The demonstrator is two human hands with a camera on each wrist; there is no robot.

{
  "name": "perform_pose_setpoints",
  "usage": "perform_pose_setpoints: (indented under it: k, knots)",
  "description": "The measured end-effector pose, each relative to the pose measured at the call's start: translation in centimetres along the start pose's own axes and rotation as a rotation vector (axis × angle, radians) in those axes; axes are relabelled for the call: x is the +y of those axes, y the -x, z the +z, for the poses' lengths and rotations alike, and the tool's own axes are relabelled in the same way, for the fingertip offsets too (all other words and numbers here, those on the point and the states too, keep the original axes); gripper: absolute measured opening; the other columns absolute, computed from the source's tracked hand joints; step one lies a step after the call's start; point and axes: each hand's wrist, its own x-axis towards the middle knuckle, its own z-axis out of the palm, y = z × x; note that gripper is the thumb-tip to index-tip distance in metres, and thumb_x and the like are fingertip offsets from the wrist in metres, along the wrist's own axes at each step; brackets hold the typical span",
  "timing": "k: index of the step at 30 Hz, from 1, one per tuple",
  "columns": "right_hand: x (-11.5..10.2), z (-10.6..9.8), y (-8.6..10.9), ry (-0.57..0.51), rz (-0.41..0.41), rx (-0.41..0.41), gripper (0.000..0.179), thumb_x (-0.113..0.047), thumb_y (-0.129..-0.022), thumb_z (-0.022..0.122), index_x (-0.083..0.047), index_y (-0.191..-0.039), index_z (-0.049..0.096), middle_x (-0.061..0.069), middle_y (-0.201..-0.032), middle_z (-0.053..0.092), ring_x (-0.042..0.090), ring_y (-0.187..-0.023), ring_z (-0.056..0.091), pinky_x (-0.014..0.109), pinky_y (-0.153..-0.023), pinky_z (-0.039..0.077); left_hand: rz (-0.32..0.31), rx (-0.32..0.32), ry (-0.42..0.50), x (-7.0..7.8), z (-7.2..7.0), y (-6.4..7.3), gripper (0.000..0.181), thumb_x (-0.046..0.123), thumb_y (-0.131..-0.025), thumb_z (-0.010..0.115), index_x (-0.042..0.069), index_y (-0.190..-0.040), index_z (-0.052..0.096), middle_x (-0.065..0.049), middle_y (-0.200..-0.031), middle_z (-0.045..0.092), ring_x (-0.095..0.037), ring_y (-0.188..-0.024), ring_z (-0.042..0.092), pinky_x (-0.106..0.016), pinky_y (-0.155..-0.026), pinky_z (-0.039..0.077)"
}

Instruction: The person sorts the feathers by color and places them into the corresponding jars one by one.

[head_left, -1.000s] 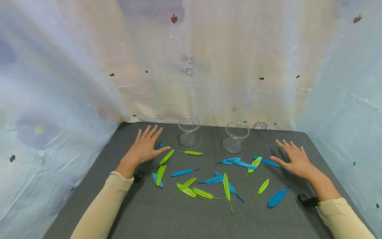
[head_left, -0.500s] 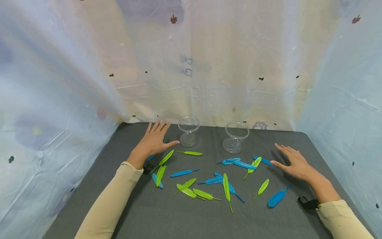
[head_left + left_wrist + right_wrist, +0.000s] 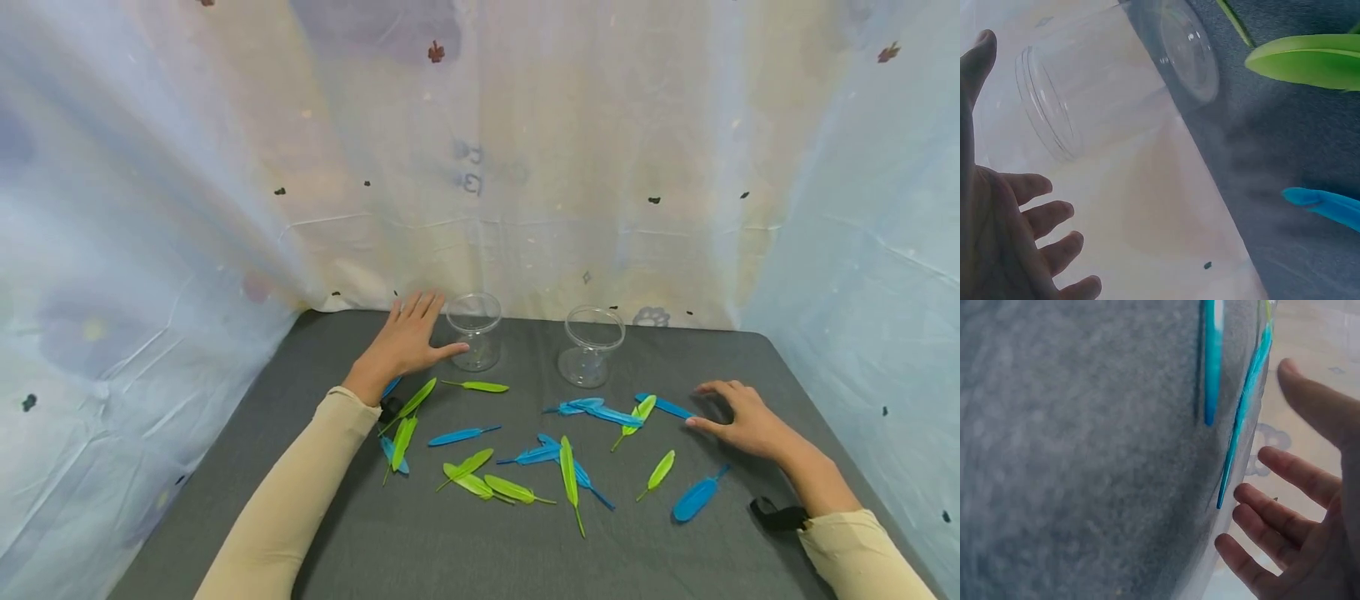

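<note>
Two clear cups stand at the back of the table: a left cup (image 3: 477,332) and a right cup (image 3: 588,360). Beside the left cup is my left hand (image 3: 405,343), fingers spread and holding nothing. Its thumb overlaps the cup in the head view, while the left wrist view shows the cup (image 3: 1047,103) apart from the fingers. My right hand (image 3: 750,425) hovers at the stem end of a blue feather (image 3: 670,407), thumb and fingers apart with nothing between them. The right wrist view shows that feather (image 3: 1242,415) just off the fingertips.
Green and blue feathers lie scattered over the grey table (image 3: 465,550), some overlapping, such as a green pair (image 3: 468,477) and a blue cluster (image 3: 600,408). A blue feather (image 3: 696,498) lies nearer me on the right. A patterned curtain (image 3: 525,167) hangs behind the table.
My left hand has moved right and away from me, up to the left cup. My right hand has lowered slightly, its fingers bending more near the blue feather. The cups and feathers look unmoved.
</note>
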Motion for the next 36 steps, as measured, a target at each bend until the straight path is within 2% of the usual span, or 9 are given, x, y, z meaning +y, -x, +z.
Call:
perform_pose_setpoints:
  k: [5,8,13,18,24,30,36]
  knots:
    - [0.5,0.0,0.4,-0.023,-0.045,0.007,0.049,-0.023,-0.093,0.087,0.003,-0.129,0.067,0.018,-0.114,0.062,0.032,-0.101,0.055,0.052,-0.083,0.049,-0.009,-0.02,0.009,0.5,-0.1,-1.2,0.115,0.081,-0.097,0.054,0.011,-0.174,0.007,-0.015,-0.18,0.008,-0.038,-0.166,0.004,-0.062,-0.133,0.001]
    - [0.7,0.0,0.4,-0.036,-0.05,0.002,0.044,-0.021,-0.094,0.087,0.002,-0.126,0.068,0.014,-0.111,0.062,0.024,-0.097,0.053,0.044,-0.079,0.048,-0.014,-0.03,0.02,0.7,0.1,-2.0,0.116,0.083,-0.096,0.053,0.011,-0.174,0.004,-0.014,-0.181,0.007,-0.037,-0.167,0.005,-0.06,-0.133,0.001]
    - [1.0,-0.2,0.4,-0.064,-0.014,-0.033,0.035,-0.019,-0.096,0.084,0.0,-0.121,0.069,0.01,-0.107,0.059,0.016,-0.09,0.05,0.035,-0.072,0.047,-0.03,-0.045,0.05,1.0,0.5,-3.2,0.117,0.084,-0.096,0.052,0.013,-0.174,0.003,-0.012,-0.181,0.006,-0.035,-0.167,0.005,-0.057,-0.134,0.0]
    - [1.1,-0.4,0.5,-0.096,0.009,-0.046,0.021,-0.015,-0.098,0.081,-0.003,-0.112,0.071,0.006,-0.102,0.06,0.011,-0.084,0.051,0.031,-0.067,0.047,-0.043,-0.065,0.053,1.3,0.6,-4.3,0.12,0.086,-0.094,0.052,0.012,-0.174,0.002,-0.009,-0.182,0.003,-0.034,-0.167,0.003,-0.055,-0.134,0.0]
    - [1.3,-0.2,0.6,-0.128,0.002,-0.035,0.012,-0.012,-0.098,0.08,-0.006,-0.104,0.072,0.002,-0.094,0.059,0.006,-0.076,0.05,0.029,-0.063,0.046,-0.041,-0.087,0.044,1.5,0.5,-4.7,0.121,0.084,-0.094,0.055,0.012,-0.174,0.0,-0.008,-0.182,0.002,-0.03,-0.167,0.004,-0.051,-0.135,-0.001]
    - [1.5,0.1,0.5,-0.155,0.009,-0.047,0.007,-0.01,-0.099,0.078,-0.008,-0.099,0.072,0.0,-0.089,0.059,0.005,-0.071,0.047,0.027,-0.061,0.042,-0.002,-0.066,0.05,1.6,0.6,-4.9,0.118,0.082,-0.095,0.056,0.01,-0.174,0.006,-0.01,-0.181,0.009,-0.029,-0.167,0.011,-0.052,-0.135,0.005]
    - [1.6,0.1,0.4,-0.167,-0.002,-0.063,0.005,-0.009,-0.101,0.076,-0.009,-0.097,0.073,-0.001,-0.088,0.06,0.004,-0.071,0.047,0.027,-0.06,0.042,-0.002,-0.041,0.028,1.7,1.1,-4.8,0.115,0.082,-0.096,0.055,0.009,-0.174,0.012,-0.01,-0.181,0.012,-0.029,-0.167,0.013,-0.052,-0.135,0.006]
